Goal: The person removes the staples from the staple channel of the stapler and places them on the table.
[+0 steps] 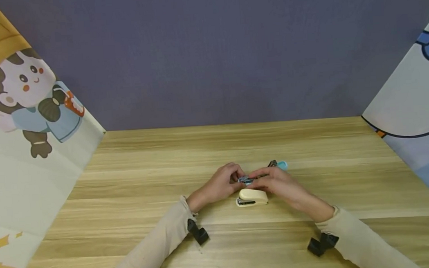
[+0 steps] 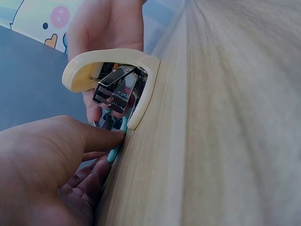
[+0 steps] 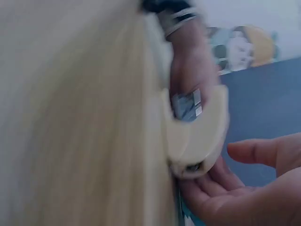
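Note:
A light-blue stapler lies spread open on the wooden table, its rounded light-blue end (image 1: 282, 165) pointing right and its dark inner part (image 1: 273, 163) beside that end. My left hand (image 1: 219, 185) pinches the left end with thumb and fingers; in the left wrist view the thumb presses on the teal edge (image 2: 113, 154). From the right, my right hand (image 1: 282, 185) holds the same stapler around its metal part, fingertips close to the left ones. Nearer to me sits a cream stapler (image 1: 254, 196), its mouth facing left. It hides part of the work in both wrist views.
Bare wooden tabletop (image 1: 146, 162) surrounds the hands. A dark blue-grey panel (image 1: 228, 55) rises behind the table. Printed cartoon walls (image 1: 3, 171) stand at the left and right sides. Each sleeve carries a black wrist mount (image 1: 198, 232).

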`<state>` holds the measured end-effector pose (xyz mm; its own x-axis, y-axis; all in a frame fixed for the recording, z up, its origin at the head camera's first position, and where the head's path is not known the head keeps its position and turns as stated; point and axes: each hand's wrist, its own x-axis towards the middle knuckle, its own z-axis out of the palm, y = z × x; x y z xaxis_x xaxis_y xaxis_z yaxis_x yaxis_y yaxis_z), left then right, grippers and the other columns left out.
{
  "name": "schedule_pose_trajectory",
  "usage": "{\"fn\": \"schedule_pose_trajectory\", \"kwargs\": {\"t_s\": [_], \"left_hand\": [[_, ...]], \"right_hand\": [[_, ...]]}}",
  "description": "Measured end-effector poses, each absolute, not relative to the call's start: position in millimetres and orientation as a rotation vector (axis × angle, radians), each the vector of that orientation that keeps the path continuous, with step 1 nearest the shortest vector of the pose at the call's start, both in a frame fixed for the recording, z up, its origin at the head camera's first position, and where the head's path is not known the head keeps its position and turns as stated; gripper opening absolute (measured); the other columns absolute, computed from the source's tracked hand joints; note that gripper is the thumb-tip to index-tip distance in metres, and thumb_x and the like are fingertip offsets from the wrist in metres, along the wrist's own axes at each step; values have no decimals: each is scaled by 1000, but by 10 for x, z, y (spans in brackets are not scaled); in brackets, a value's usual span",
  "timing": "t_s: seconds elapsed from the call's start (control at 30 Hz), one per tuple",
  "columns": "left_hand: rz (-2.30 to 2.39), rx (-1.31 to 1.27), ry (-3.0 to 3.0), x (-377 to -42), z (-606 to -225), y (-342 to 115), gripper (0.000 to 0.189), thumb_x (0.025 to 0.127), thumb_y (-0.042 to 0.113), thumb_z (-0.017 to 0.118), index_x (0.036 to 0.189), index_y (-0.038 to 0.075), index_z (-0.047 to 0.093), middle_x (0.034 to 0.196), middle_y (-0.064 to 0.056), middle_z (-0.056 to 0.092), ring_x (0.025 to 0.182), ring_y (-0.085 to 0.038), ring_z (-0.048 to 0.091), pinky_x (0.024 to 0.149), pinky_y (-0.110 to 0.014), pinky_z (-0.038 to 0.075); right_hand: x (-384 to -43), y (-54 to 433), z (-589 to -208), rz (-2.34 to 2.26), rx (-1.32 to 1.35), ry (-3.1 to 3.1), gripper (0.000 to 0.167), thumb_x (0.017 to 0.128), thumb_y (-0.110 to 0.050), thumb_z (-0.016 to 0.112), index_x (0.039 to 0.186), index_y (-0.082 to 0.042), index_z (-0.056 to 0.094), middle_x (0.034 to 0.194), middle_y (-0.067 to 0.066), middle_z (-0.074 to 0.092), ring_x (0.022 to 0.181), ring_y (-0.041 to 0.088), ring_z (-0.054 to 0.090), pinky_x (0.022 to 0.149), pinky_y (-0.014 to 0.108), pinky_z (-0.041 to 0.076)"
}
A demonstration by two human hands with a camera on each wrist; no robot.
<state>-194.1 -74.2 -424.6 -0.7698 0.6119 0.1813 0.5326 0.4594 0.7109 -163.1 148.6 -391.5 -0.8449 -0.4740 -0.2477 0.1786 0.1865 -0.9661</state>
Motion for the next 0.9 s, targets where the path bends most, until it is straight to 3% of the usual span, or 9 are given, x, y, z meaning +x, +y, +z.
{"fn": "schedule_pose_trajectory", "kwargs": {"t_s": [0.23,0.37,0.47,0.57,0.6,0.73,0.9], "left_hand": [[1229,1021,2583,-1945,-4247,-746,15,90,7,73,102,7,64,99,-3,60,85,-13,56,75,-23,50],[1228,1028,2579,-1947,-4262,-756,16,90,6,73,102,7,64,98,-3,59,85,-13,56,76,-23,50],[1229,1024,2584,-1948,-4264,-762,15,90,7,73,102,6,64,98,-3,59,85,-13,56,75,-23,50],[1228,1021,2593,-1947,-4257,-766,15,91,8,73,103,7,64,97,-3,59,84,-13,56,75,-23,50],[1227,1021,2596,-1946,-4254,-766,15,91,8,73,102,7,64,97,-3,59,84,-13,56,75,-24,50],[1223,1027,2601,-1949,-4256,-761,15,90,9,73,102,7,63,97,-3,59,85,-13,56,75,-24,50],[1226,1040,2598,-1958,-4274,-745,15,90,7,73,101,7,63,97,-3,59,85,-13,57,75,-23,50]], "right_hand": [[-1704,1414,-3915,-1437,-510,2344,30,102,-12,52,121,9,61,90,10,75,83,20,72,72,31,58],[-1725,1315,-3899,-1261,-570,2561,20,101,-11,55,107,2,68,73,-1,71,60,14,65,53,26,50],[-1732,1240,-3878,-1173,-573,2650,15,99,-11,57,101,-2,69,66,-5,68,51,13,60,48,25,45],[-1737,1187,-3858,-1131,-551,2698,11,98,-10,59,97,-4,68,64,-6,67,50,12,60,48,28,45],[-1738,1180,-3850,-1127,-543,2710,10,97,-9,60,97,-5,69,64,-6,67,51,11,60,57,31,51],[-1727,1175,-3824,-1166,-487,2723,7,95,-5,62,95,-3,69,66,-3,68,54,11,62,62,36,56],[-1710,1191,-3807,-1207,-469,2710,7,93,-3,62,94,-1,69,67,0,68,55,12,63,52,28,53]]}}
